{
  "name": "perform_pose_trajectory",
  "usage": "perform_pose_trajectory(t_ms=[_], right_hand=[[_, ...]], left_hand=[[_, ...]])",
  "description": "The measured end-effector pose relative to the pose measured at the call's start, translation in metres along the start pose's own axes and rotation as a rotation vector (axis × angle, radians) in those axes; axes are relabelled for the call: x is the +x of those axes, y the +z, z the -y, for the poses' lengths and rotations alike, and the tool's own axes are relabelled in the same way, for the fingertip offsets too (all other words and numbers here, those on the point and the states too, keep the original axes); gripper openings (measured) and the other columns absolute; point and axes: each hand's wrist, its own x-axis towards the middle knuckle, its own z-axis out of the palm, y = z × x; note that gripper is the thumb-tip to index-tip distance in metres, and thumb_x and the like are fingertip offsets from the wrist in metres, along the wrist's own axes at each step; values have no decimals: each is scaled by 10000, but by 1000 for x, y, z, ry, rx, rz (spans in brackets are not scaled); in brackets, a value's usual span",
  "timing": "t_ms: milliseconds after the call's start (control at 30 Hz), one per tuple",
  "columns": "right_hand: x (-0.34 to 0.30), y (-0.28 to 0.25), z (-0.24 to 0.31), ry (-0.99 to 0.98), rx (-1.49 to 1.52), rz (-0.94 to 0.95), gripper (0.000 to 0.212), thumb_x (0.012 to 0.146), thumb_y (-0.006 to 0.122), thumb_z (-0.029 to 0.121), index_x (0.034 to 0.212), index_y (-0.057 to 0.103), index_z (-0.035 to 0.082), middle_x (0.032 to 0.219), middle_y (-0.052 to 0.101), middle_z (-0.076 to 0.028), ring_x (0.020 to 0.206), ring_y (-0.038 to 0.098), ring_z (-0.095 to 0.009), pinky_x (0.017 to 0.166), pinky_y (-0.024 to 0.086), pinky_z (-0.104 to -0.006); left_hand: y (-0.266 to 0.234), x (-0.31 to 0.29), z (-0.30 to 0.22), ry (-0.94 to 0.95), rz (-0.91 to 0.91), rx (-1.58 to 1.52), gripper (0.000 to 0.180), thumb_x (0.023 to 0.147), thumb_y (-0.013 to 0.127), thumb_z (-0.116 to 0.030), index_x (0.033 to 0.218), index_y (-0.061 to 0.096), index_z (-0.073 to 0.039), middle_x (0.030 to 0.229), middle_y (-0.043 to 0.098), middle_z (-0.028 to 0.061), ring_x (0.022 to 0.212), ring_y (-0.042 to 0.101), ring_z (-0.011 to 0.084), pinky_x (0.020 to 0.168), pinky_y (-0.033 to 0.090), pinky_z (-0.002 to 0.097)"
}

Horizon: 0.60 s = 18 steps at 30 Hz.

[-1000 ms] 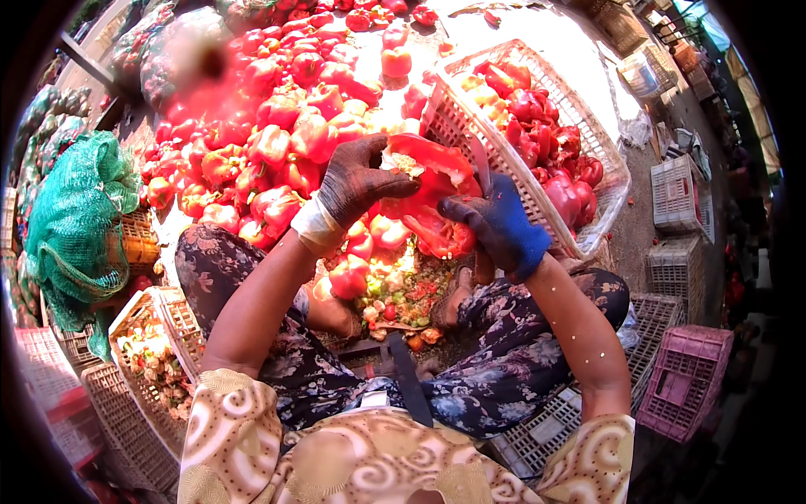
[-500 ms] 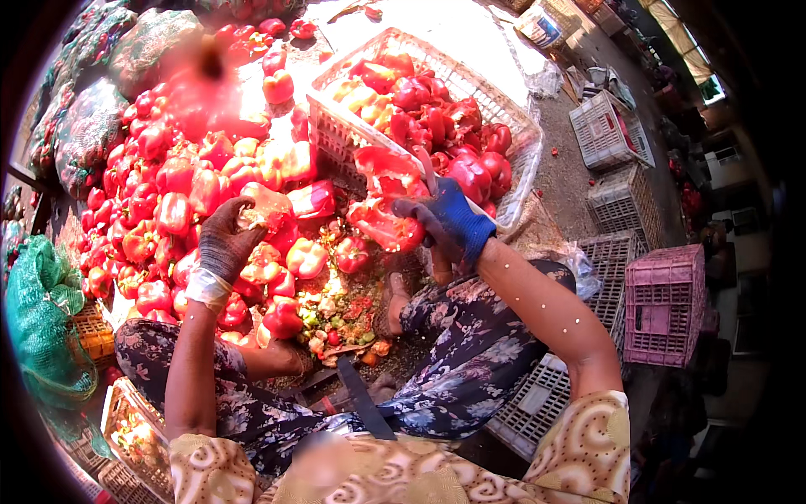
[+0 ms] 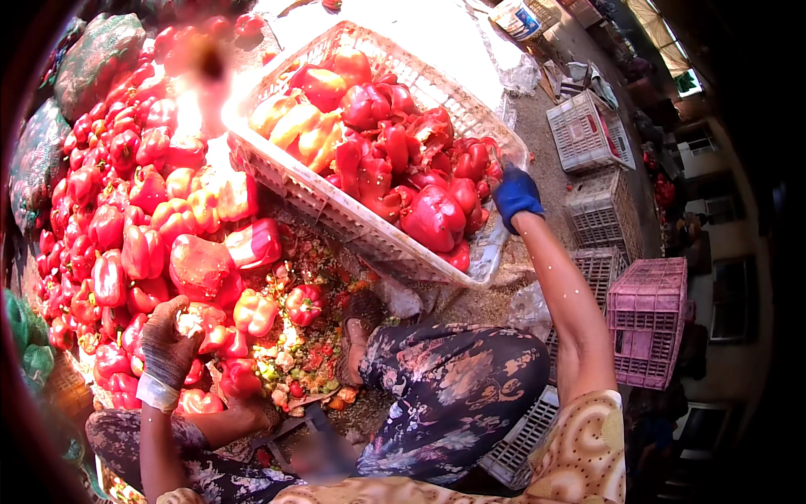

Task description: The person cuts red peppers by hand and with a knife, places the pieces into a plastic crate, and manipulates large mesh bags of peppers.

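My left hand point(image 3: 168, 340), in a dark knit glove with a pale cuff at the wrist, is closed on a pale pepper core point(image 3: 190, 322) beside the heap of red bell peppers point(image 3: 141, 252). My right hand point(image 3: 516, 198), in a blue glove, is closed at the right end of a white plastic crate point(image 3: 361, 220), gripping its rim; the fingertips are partly hidden. Opened red pepper pieces point(image 3: 432, 214) fill the crate, with orange-lit ones point(image 3: 302, 134) at its left end. The crate stands slanted in front of me.
Pepper scraps and seeds point(image 3: 290, 370) lie on the ground between my legs. Net sacks point(image 3: 101, 63) stand at the far left, with green netting point(image 3: 34, 353) nearer. On the right are a pink crate point(image 3: 646, 323), a white crate point(image 3: 588, 134) and a bucket point(image 3: 516, 18).
My right hand has left the opened pepper it held and moved right to the crate's rim. The crate is nearer and further left. My left hand has drawn down, still with the core.
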Motion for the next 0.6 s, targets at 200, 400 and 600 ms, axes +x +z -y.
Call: perform_pose_trajectory(t_ms=[200,400,600], right_hand=[[30,27,-19,114,234,-7,295,855,616,188,1115,643,51,875,683,-209,719,690,-297,608,543,-402],[75,47,-32,118,-107,252,261,831,598,234,954,690,23,840,675,-233,826,690,-319,651,540,-412],[84,109,-34,108,-5,189,316,832,641,259,911,665,-46,826,676,-251,792,680,-378,650,521,-444]], left_hand=[[2,16,-20,2,-7,82,547,598,725,41,1126,583,8,1029,620,155,973,620,294,868,506,353],[12,18,-29,60,97,186,481,655,777,-127,1078,589,3,980,633,195,922,626,363,825,507,405],[17,27,-43,-59,172,127,451,693,777,-202,1065,595,-24,989,639,160,831,633,330,707,523,384]])
